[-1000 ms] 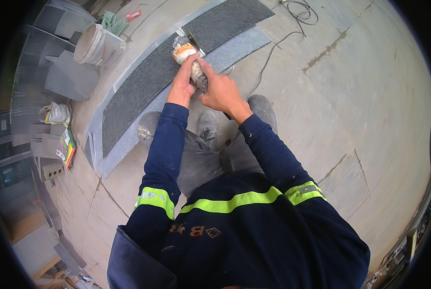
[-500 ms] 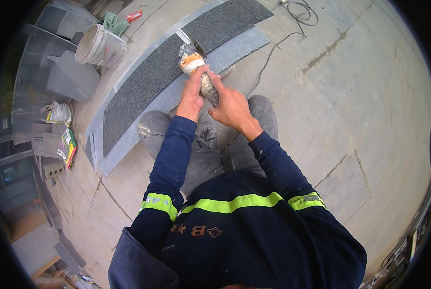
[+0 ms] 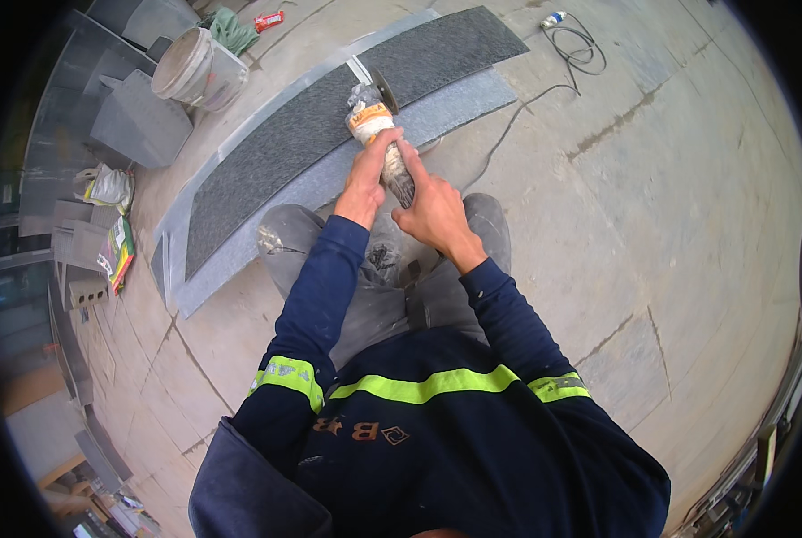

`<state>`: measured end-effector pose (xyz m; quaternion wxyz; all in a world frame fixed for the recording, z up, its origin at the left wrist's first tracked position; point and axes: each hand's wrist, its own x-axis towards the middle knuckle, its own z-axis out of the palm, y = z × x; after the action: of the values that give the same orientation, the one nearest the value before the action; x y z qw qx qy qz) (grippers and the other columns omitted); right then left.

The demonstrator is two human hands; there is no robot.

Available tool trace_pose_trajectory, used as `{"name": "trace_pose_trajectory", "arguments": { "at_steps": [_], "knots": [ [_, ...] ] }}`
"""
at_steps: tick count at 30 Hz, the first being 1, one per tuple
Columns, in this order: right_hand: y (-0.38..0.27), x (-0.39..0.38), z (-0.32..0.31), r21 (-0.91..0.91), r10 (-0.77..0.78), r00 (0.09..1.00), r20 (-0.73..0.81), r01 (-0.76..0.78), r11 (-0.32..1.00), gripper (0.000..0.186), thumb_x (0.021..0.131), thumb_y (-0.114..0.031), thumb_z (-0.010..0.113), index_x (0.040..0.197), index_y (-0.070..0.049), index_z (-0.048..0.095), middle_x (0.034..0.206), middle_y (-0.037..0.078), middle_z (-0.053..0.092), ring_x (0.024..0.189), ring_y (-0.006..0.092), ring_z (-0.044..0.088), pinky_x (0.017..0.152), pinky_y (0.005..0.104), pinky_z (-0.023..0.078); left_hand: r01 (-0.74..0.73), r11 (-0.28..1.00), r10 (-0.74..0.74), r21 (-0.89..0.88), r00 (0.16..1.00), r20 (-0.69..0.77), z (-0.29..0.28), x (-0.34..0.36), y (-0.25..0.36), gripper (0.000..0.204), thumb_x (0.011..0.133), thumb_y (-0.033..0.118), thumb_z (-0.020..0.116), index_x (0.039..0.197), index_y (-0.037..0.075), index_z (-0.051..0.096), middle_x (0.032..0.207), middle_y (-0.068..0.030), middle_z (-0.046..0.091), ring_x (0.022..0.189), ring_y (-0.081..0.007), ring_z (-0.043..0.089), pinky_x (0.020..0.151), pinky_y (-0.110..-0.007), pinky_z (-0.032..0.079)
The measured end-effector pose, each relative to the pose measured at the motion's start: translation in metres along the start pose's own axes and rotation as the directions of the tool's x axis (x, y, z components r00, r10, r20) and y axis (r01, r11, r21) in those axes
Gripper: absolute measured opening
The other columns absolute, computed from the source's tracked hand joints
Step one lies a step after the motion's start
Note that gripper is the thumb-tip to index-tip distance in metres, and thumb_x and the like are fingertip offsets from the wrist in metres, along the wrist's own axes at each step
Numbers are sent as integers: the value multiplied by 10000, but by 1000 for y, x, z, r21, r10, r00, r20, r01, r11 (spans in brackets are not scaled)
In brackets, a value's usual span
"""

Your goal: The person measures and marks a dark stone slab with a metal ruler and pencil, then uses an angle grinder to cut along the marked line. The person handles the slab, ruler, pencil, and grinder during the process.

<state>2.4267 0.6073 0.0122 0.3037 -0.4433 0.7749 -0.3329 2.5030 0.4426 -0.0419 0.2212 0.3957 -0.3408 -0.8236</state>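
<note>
I grip an angle grinder [image 3: 369,117] with both hands: my left hand [image 3: 369,175] near its body, my right hand [image 3: 432,211] around the dusty rear handle. Its disc [image 3: 383,90] is over a dark, textured curved slab [image 3: 266,152]; whether it touches cannot be made out. A short white strip [image 3: 356,67] shows beside the disc. The dark slab lies on lighter grey slab pieces [image 3: 239,251]. My bent legs in dusty grey trousers are below the grinder.
Coiled cable with plug [image 3: 576,49] lies at upper right on the concrete floor [image 3: 661,206]. At left are a dirty bucket [image 3: 208,76], green cloth [image 3: 232,31], red packet [image 3: 268,20], stacked grey slabs [image 3: 136,121], white sack [image 3: 109,186] and colourful bag [image 3: 118,255].
The grinder and both hands have moved to the right along the dark slab, with the grip held. The view has shifted slightly.
</note>
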Motion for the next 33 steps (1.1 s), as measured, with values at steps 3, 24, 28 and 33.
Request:
{"name": "trace_pose_trajectory", "arguments": {
  "at_steps": [3, 24, 28, 33],
  "knots": [
    [-1, 9, 3, 19, -6, 1000, 11, 6, 1000, 1172, 791, -169, 858, 1796, -261, 261, 1122, 346, 765, 1047, 570, 754, 935, 632, 606, 7, 1000, -7, 10, 1000, -2, -6, 13, 3, 431, 991, 284, 846, 1269, 58, 608, 975, -138, 773, 879, -303, 815, 834, -443, 703],
    [-17, 70, 12, -79, -83, 995, -51, 78, 994, 1154, 747, -168, 827, 1774, -157, 301, 1089, 328, 804, 1033, 562, 762, 939, 598, 611, 68, 994, -64, -83, 996, 57, -24, 64, 44, 486, 976, 299, 870, 1304, 50, 612, 1060, -212, 780, 933, -374, 815, 866, -534, 714],
    [-15, 55, 10, -52, -112, 991, -76, 108, 993, 1137, 753, -152, 823, 1771, -152, 317, 1086, 326, 802, 1038, 558, 763, 942, 596, 611, 101, 985, -89, -137, 992, 91, -18, 40, 41, 501, 965, 247, 890, 1320, 45, 599, 1068, -197, 767, 978, -356, 807, 921, -535, 711],
    [-12, 18, 0, -19, -79, 996, -39, 79, 997, 1143, 760, -138, 827, 1779, -160, 311, 1065, 315, 801, 1045, 550, 764, 929, 614, 607, 68, 985, -56, -156, 995, 79, -6, 11, 17, 516, 968, 241, 876, 1345, 46, 583, 1043, -175, 753, 965, -342, 806, 927, -512, 709]
  ]
}}
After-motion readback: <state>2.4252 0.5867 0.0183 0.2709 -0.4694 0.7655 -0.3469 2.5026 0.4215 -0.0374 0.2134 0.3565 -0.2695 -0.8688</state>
